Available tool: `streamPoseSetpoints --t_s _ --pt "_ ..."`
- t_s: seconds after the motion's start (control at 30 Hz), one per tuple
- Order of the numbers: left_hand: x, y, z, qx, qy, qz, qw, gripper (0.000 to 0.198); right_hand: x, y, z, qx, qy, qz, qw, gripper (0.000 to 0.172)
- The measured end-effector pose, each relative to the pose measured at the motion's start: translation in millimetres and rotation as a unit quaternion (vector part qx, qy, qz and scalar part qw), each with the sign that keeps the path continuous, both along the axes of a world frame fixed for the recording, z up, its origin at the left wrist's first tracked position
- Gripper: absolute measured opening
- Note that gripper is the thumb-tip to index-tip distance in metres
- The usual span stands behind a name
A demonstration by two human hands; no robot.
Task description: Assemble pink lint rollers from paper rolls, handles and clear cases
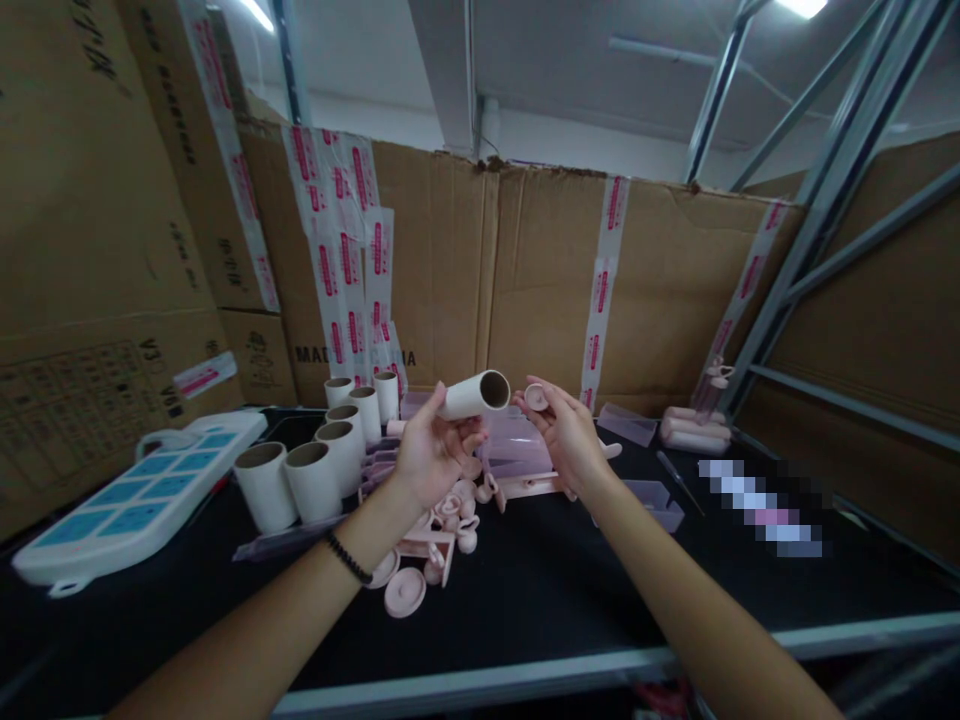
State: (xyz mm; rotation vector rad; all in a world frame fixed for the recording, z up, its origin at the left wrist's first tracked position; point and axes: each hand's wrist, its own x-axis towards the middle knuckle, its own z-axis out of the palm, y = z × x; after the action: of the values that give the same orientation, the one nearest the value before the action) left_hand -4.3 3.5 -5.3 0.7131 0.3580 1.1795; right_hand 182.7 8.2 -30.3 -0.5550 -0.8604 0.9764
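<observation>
The left hand (429,455) and the right hand (568,435) are raised close together over a black surface (525,590), in the middle of the view. The left hand is curled around a white tube (459,398), thumb on the near side and fingers underneath. The tube is tilted, and its open end, brown inside, points toward the right hand. The right hand is closed to a pinch, gripping a small round pink cap (535,398) between thumb and fingers. The cap is just beside the tube's mouth, apart from it, at about the same height. A black beaded bracelet (349,558) circles the left wrist.

Below and between the hands lies a loose pile of pink parts (451,507), some of them round and some with loops. A pink disc (405,592) lies at its near edge. To the left of the left hand, seven white tubes (313,488) stand upright in a cluster, open ends up. Farther left is a white power strip (142,490) with blue panels. Translucent purple trays (517,440) sit behind the hands. To the right are a slim tool (679,480) and pink cylinders (696,432) lying down. Taped cardboard (540,290) walls the back.
</observation>
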Motion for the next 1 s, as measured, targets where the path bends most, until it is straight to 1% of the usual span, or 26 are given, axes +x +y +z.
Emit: streamPoseSetpoints --t_s 0.1,0.2,0.27,0.33,0.53,0.63,0.7,0.9,1.0 --pt "-4 -5 0.5 0.052 -0.001 -0.065 0.997 0.041 -3 -3 2.8 0.007 0.0 0.004 1.0 0.024" --pt "-7 -9 0.3 0.102 0.0 -0.111 0.989 0.046 -6 -6 5.4 0.006 -0.005 0.007 1.0 0.03" --pt "-8 -10 -0.2 0.117 0.011 -0.126 0.985 0.046 -7 -8 6.6 0.004 -0.01 0.011 1.0 0.033" --pt "-8 -9 -1.0 0.124 0.024 -0.125 0.984 0.046 -7 -9 7.6 0.0 -0.014 0.014 1.0 0.034" --pt "-7 -6 -3.0 0.132 0.029 -0.094 0.986 0.044 -7 -10 7.3 -0.021 -0.017 -0.002 1.0 0.031" --pt "-7 -6 -3.5 0.131 0.03 -0.101 0.986 0.044 -6 -8 5.6 -0.028 -0.013 0.004 1.0 0.032" --pt "-6 -5 -4.2 0.131 0.033 -0.092 0.987 0.043 -6 -7 4.8 -0.027 -0.007 0.01 1.0 0.033" --pt "0 -1 -6.4 0.106 0.061 0.006 0.992 0.042 -5 -5 6.2 -0.007 0.007 0.042 0.999 0.028" --pt "3 0 -7.5 0.126 0.065 0.066 0.988 0.043 -3 -5 7.0 0.003 0.021 0.061 0.998 0.028"
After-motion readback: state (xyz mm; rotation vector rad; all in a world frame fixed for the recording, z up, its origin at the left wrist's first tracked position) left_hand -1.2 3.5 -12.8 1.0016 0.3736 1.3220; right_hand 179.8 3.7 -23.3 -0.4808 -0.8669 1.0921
